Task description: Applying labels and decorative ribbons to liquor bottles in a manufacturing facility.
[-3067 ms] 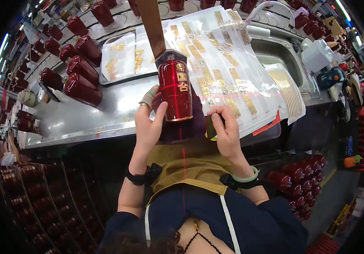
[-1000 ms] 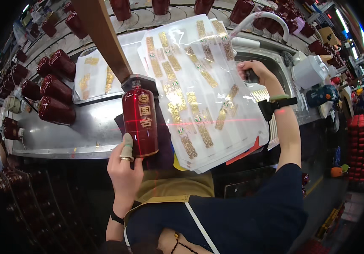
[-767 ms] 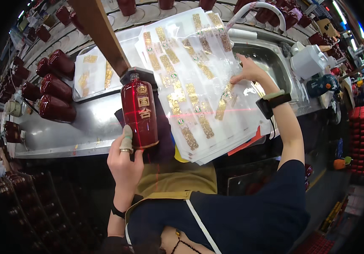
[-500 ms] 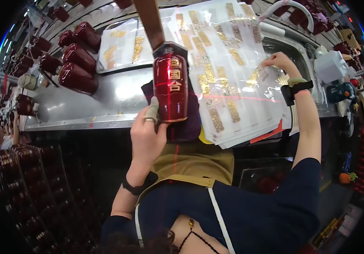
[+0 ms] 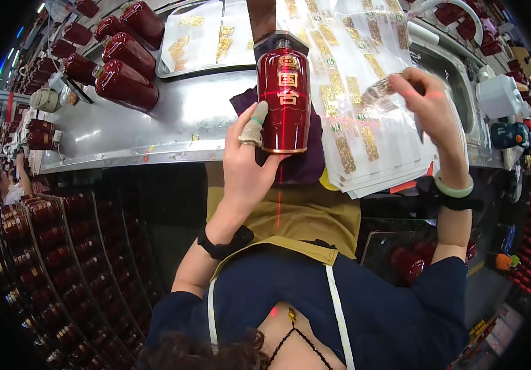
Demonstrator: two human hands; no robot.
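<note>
1. Red bottle (image 5: 284,102): upright at the steel counter's (image 5: 154,123) front edge, over a dark purple cloth (image 5: 305,157); gold characters face the camera, and a thin red light line runs down its front
2. Left hand (image 5: 247,160): clamped on the bottle from the left and below; a fabric cot covers the raised finger lying against the bottle's left side; the other fingers go behind the bottle, hidden; palm turned toward the bottle, wrist bent up, forearm rising from the lower edge, dark band at the wrist
3. Right hand (image 5: 429,102): raised over the label sheets (image 5: 364,123), well right of the bottle; fingertips pinched together on a small gold label (image 5: 381,91), blurred; pale green bangle and dark band at the wrist
4. Label sheets: clear, with rows of gold strips, stacked right of the bottle and hanging past the counter edge
5. Other red bottles (image 5: 126,83): lying on the counter at upper left, well apart from both hands
</note>
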